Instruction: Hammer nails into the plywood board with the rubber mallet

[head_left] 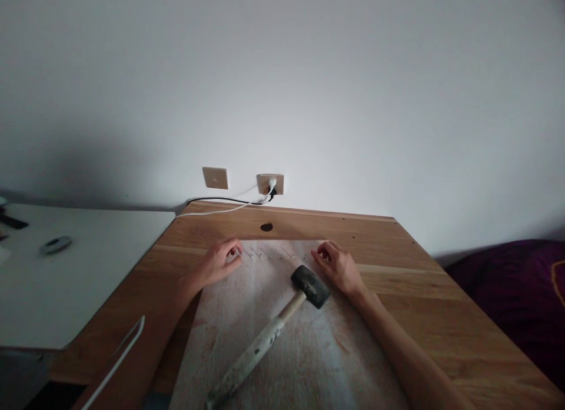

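Note:
A pale worn board (282,345) lies on a wooden table (397,292). Along its far edge stands a row of several small nails (273,255). My left hand (220,261) rests at the board's far left corner, fingers curled in a pinch near the first nail; what they hold, if anything, is too small to see. My right hand (336,265) sits at the far right corner with fingers curled in the same way. A mallet (273,330) with a black head and a light wooden handle lies diagonally on the board between my arms, untouched.
A white table (79,269) stands to the left with a small round grey object (56,244). Wall sockets (270,183) with white and black cables sit behind the wooden table. A dark hole (266,226) marks the tabletop. Purple fabric (512,292) lies at right.

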Demonstrator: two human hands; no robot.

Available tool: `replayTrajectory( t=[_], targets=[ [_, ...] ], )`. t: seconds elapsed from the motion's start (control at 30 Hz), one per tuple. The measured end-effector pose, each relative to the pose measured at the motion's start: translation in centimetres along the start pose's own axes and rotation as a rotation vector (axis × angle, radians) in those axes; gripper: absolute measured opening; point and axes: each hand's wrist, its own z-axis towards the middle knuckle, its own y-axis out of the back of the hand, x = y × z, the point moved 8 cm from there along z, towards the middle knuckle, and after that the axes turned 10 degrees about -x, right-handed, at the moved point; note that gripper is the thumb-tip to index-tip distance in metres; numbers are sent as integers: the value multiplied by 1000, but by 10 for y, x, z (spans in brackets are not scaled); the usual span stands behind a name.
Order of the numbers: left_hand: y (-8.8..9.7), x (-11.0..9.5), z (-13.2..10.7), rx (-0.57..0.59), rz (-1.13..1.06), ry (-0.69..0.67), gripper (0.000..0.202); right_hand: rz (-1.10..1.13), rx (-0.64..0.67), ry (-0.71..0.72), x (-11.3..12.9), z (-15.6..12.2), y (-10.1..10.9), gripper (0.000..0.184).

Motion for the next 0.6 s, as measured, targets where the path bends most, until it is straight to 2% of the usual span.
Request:
replayTrajectory(
  t=[0.17,0.33,0.6],
  targets=[
    [-5,-4,-2,-35,38,-52,9,-2,-28,16,1,0,1,27],
    [-12,-15,-3,0,169,-146,14,-31,-41,8,-2,-1,1,31],
    [-6,-19,-3,-48,262,-164,8,-108,-26,19,-2,-1,2,38]
  ],
)
